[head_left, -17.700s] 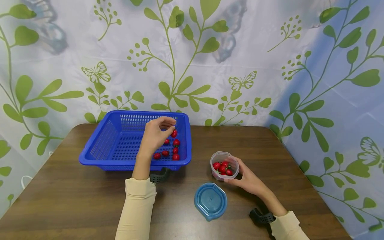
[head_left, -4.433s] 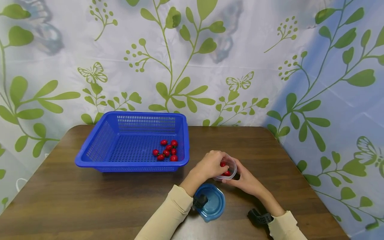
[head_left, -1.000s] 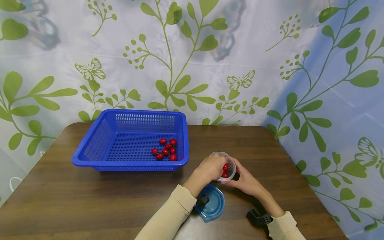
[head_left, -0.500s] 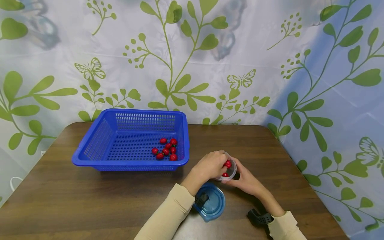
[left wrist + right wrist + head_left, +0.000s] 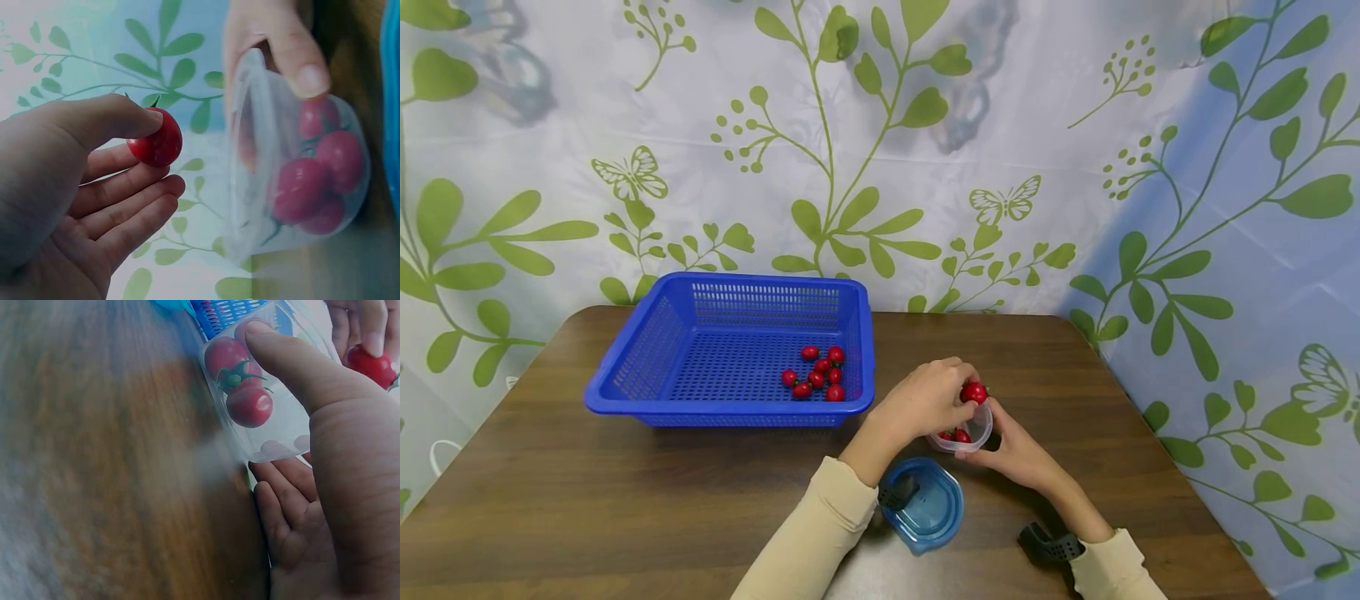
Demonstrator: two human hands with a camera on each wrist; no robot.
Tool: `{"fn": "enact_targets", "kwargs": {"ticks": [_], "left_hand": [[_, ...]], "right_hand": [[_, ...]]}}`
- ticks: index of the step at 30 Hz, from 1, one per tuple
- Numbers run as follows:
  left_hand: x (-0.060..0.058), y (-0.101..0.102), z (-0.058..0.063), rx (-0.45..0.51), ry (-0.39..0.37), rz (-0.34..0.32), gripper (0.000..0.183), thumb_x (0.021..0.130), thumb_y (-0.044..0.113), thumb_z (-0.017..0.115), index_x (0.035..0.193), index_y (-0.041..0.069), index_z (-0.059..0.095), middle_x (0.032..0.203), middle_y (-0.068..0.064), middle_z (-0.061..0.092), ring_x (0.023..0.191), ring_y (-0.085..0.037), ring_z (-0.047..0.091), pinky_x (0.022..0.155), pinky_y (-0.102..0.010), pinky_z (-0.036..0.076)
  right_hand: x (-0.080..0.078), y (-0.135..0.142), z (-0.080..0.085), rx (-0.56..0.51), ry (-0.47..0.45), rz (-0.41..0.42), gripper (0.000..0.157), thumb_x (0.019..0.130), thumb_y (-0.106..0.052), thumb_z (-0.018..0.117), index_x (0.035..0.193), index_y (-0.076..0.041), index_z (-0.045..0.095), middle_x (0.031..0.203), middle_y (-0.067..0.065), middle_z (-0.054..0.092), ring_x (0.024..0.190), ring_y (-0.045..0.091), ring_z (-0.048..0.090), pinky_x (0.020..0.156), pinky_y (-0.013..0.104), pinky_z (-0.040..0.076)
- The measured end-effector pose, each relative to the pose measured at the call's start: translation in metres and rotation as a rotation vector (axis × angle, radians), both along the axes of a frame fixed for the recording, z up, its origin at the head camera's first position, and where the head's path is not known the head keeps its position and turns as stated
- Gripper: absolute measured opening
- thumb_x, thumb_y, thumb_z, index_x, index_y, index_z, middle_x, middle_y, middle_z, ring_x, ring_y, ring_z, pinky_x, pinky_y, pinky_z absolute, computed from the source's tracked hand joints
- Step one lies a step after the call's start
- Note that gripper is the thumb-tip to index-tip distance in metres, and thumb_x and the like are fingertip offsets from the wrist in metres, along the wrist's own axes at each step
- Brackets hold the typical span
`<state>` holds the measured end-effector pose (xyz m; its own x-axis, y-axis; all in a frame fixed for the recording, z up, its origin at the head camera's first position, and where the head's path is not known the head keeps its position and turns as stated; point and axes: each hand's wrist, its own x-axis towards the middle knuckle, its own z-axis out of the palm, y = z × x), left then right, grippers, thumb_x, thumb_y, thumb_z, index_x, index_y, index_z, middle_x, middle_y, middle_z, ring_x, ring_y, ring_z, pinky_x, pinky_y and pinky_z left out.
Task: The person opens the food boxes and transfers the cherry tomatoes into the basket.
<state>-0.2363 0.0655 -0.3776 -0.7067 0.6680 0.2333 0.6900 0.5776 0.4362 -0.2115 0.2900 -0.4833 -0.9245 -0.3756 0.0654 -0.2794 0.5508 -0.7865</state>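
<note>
Work looks partway: the left hand (image 5: 928, 396) pinches one cherry tomato (image 5: 974, 393) just outside the part-full tub (image 5: 980, 425) the right hand (image 5: 1017, 450) grips, and eight others (image 5: 816, 380) lie in the blue basket (image 5: 730, 407) to their left.

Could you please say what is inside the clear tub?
At least four red tomatoes. In the head view, the left hand covers part of the tub, hiding what lies there.

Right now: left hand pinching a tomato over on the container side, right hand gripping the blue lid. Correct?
Not quite: the right hand grips the clear container, not the blue lid; the right wrist view shows it. The left hand does pinch a tomato on that side.
</note>
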Motion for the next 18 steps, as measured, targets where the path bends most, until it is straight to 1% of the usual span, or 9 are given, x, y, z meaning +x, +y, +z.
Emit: {"fn": "enact_targets", "kwargs": {"ticks": [3, 7, 10, 13, 15, 18], "left_hand": [[0.001, -0.005, 0.006, 0.045, -0.021, 0.0, 0.03, 0.096, 0.022, 0.073, 0.122, 0.008, 0.069, 0.109, 0.0, 0.069, 0.091, -0.01, 0.064, 0.079, -0.015, 0.054], [0.001, -0.012, 0.014, 0.124, -0.038, -0.014, 0.031, 0.095, 0.02, 0.075, 0.123, 0.008, 0.069, 0.11, 0.0, 0.07, 0.097, -0.012, 0.066, 0.085, -0.017, 0.055], [0.001, -0.018, 0.02, 0.179, -0.045, -0.028, 0.03, 0.094, 0.019, 0.075, 0.121, 0.006, 0.07, 0.106, -0.001, 0.071, 0.093, -0.011, 0.066, 0.081, -0.015, 0.054], [0.001, -0.025, 0.024, 0.212, -0.054, -0.028, 0.029, 0.095, 0.018, 0.074, 0.12, 0.005, 0.07, 0.103, -0.001, 0.071, 0.09, -0.01, 0.066, 0.077, -0.014, 0.052], [0.001, -0.03, 0.027, 0.225, -0.052, -0.023, 0.028, 0.095, 0.017, 0.073, 0.119, 0.004, 0.07, 0.103, -0.002, 0.071, 0.09, -0.011, 0.066, 0.077, -0.014, 0.052], [-0.001, -0.038, 0.031, 0.253, -0.05, -0.012, 0.027, 0.095, 0.015, 0.073, 0.119, 0.004, 0.07, 0.105, -0.004, 0.072, 0.091, -0.013, 0.068, 0.079, -0.017, 0.055]], "right_hand": [[-0.001, 0.0, 0.0, -0.002, -0.007, 0.0, 0.086, 0.087, -0.032, 0.084, 0.155, -0.021, 0.033, 0.152, 0.012, 0.05, 0.136, 0.038, 0.053, 0.111, 0.064, 0.042], [-0.001, -0.001, 0.001, -0.002, -0.004, 0.001, 0.086, 0.086, -0.032, 0.085, 0.155, -0.021, 0.034, 0.151, 0.012, 0.05, 0.136, 0.039, 0.053, 0.11, 0.063, 0.044], [0.0, -0.001, 0.001, -0.008, 0.001, 0.0, 0.089, 0.085, -0.033, 0.086, 0.156, -0.022, 0.033, 0.153, 0.011, 0.05, 0.138, 0.039, 0.052, 0.11, 0.062, 0.044], [0.0, -0.001, 0.001, -0.018, 0.005, 0.004, 0.089, 0.084, -0.033, 0.087, 0.155, -0.023, 0.034, 0.152, 0.01, 0.052, 0.139, 0.037, 0.052, 0.111, 0.063, 0.043], [0.0, -0.001, 0.001, -0.026, 0.013, 0.012, 0.088, 0.084, -0.033, 0.087, 0.155, -0.021, 0.035, 0.152, 0.01, 0.053, 0.14, 0.037, 0.051, 0.112, 0.065, 0.041], [-0.001, -0.002, 0.001, -0.027, 0.033, 0.025, 0.087, 0.085, -0.032, 0.086, 0.154, -0.018, 0.036, 0.151, 0.011, 0.054, 0.141, 0.038, 0.05, 0.112, 0.067, 0.038]]}}
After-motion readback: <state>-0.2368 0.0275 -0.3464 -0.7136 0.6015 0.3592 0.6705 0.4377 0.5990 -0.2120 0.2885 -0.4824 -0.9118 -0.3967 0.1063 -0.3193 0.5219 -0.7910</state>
